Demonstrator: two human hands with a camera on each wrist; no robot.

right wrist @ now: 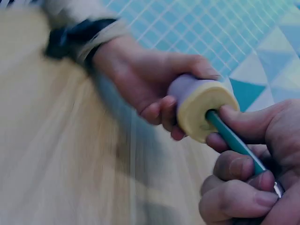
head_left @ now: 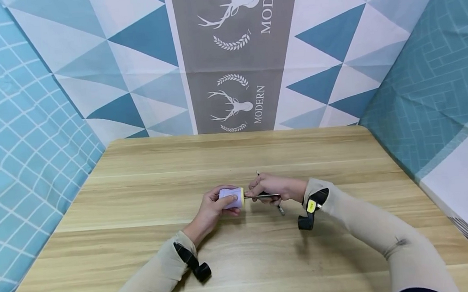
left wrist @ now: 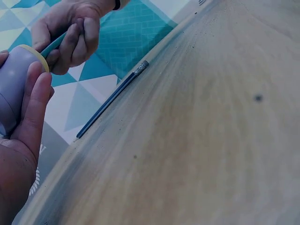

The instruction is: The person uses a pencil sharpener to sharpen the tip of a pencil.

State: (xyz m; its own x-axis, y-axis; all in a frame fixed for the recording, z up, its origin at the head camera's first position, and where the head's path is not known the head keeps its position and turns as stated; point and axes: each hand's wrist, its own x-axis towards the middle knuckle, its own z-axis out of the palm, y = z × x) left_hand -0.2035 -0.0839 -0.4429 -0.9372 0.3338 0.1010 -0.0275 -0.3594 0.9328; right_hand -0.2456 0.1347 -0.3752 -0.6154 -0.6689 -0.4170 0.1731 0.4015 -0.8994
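Observation:
A lilac pencil sharpener with a yellow end face lies sideways in my left hand, the fingers and thumb curled round its body. My right hand grips a green pencil between thumb and fingers. Its front end sits in the round hole of the yellow face, so the tip is hidden. In the right wrist view, the right thumb lies right at the yellow face, and a silvery part of the pencil shows behind the fingers. Both hands are above the middle of the table.
A second, dark pencil with a metal-banded end lies on the wooden table, beneath the right hand in the head view. Patterned cloths hang behind and at both sides of the table. Each wrist wears a strapped-on black camera.

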